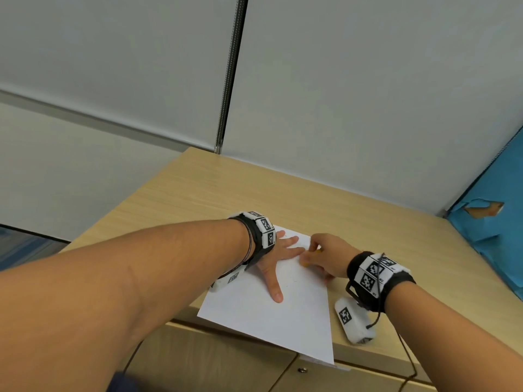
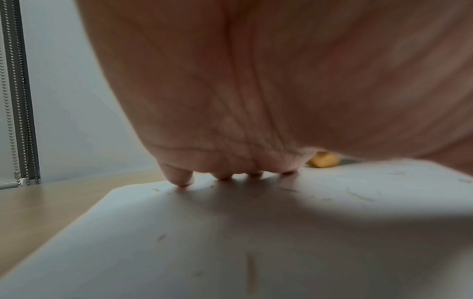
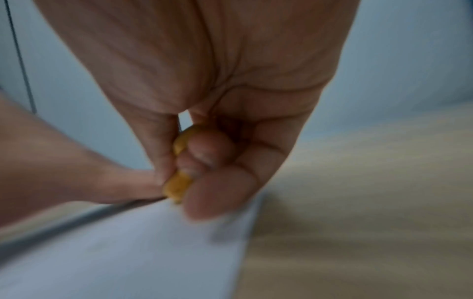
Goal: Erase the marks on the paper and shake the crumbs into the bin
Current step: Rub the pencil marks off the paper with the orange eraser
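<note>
L forearm reaches in from the left edge of the head view, marker band on the wrist; left hand (image 1: pixel 276 257) lies flat on the paper (image 1: pixel 283 312), fingers straight and spread, thumb pointing toward the person; left wrist cam shows its fingertips (image 2: pixel 183 180) pressed down on the sheet near the far corner; small grey crumbs (image 2: pixel 357 195) and streaks scattered over the white surface there. Paper sits on the wooden desk (image 1: pixel 198 193), near edge hanging a bit over the front lip, above the cabinet doors. Just right of the L fingers: right hand (image 1: pixel 325 256), curled tight, pinching a yellow eraser (image 3: pixel 179 186) btw thumb and fingers; eraser tip meets the sheet close to the L fingertips, near the paper's right edge; right wrist cam is blurred. R wrist has a marker band too; white camera unit (image 1: pixel 353 321) beside it on the desk w/ a black cable. Far right: blue sheet (image 1: pixel 498 216), torn in one spot. Bin not seen in any view.
</note>
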A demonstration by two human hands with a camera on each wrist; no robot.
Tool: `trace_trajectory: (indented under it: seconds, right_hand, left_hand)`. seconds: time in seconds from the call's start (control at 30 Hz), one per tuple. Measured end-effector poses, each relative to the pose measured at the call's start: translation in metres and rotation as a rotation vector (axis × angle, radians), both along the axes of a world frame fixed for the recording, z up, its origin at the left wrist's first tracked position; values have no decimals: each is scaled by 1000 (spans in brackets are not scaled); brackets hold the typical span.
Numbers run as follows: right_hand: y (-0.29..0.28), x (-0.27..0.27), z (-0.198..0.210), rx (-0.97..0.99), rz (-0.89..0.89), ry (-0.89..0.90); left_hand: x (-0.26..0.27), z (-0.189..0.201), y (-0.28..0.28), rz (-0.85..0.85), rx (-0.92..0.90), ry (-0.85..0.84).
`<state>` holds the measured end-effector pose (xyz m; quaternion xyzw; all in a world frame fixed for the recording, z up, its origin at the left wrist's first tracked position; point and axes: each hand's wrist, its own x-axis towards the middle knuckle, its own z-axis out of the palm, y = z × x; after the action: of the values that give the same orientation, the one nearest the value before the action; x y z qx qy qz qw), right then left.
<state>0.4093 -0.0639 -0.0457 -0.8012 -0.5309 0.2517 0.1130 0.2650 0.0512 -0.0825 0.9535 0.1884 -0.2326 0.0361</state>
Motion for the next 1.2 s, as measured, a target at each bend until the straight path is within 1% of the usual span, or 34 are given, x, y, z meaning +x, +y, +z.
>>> trace_trajectory:
  seconds: [0.07, 0.1, 0.17, 0.27, 0.3, 0.33, 0.43, 0.5, 0.53, 0.57, 0.63, 0.67, 0.7, 0.73, 0.8, 0.87, 0.9, 0.97, 1.0, 1.03, 1.1, 1.13, 1.2]
  right_hand:
    - [-7, -8, 1, -113, 106, 133]
    - [-9, -8, 3, -148, 135, 153]
    - [-4, -1, 5, -125, 113, 81]
    - [8, 4, 7, 9, -28, -126]
    - [8, 1, 6, 29, -44, -142]
    - [6, -5, 6, 21, -31, -113]
    - [-6, -19, 2, -112, 112, 100]
    - [-10, -16, 4, -174, 168, 162]
    - [-9, -12, 5, -163, 151, 139]
    - [-6, -8, 6, -122, 113, 78]
    - [1, -3, 5, -2, 39, -105]
    - [2, -5, 5, 42, 18, -144]
    - [2, -8, 4, 54, 20, -123]
    - [0, -12, 2, 22, 50, -63]
    - [-9, -18, 0, -96, 162, 60]
    - [-18, -17, 6, -150, 232, 90]
    - [-19, -12, 7, -120, 209, 73]
    - [-21, 4, 7, -26, 72, 55]
    - [-22, 12, 4, -9, -13, 98]
    - [-24, 18, 2, -8, -91, 178]
    - [-28, 23, -1, -32, -201, 330]
    - [-28, 23, -1, -45, -223, 362]
    - [-26, 21, 0, -73, -231, 368]
  left_hand:
    - [1, -2, 1, 2, -2, -2]
    - [1, -3, 2, 1, -4, -4]
    - [0, -1, 1, 1, -11, -4]
    - [0, 0, -1, -7, -15, -13]
    - [0, 0, -1, -7, -17, -13]
    - [0, -1, 0, -4, -14, -15]
    - [-1, -5, 2, 5, -6, -18]
    - [0, -5, 2, 13, -8, -12]
    - [0, -5, 1, 12, -12, -9]
    - [0, -3, 1, 8, -13, -9]
    - [0, -2, 0, 2, -11, -15]
    - [0, -2, 0, 0, -11, -22]
    - [0, -2, 0, 1, -10, -26]
    - [0, -1, 0, 2, -4, -22]
    - [-1, -1, -1, 7, 11, 0]
    - [-1, 0, -2, 10, 20, 4]
    - [-1, 0, -3, 6, 26, 1]
    - [-1, 3, -5, 7, 33, -4]
    - [-1, 4, -5, 8, 28, -3]
    - [-2, 6, -7, 14, 17, 2]
    - [-3, 9, -11, 26, 4, 16]
    - [-3, 10, -13, 33, 2, 16]
    - [-6, 17, -19, 31, -1, 15]
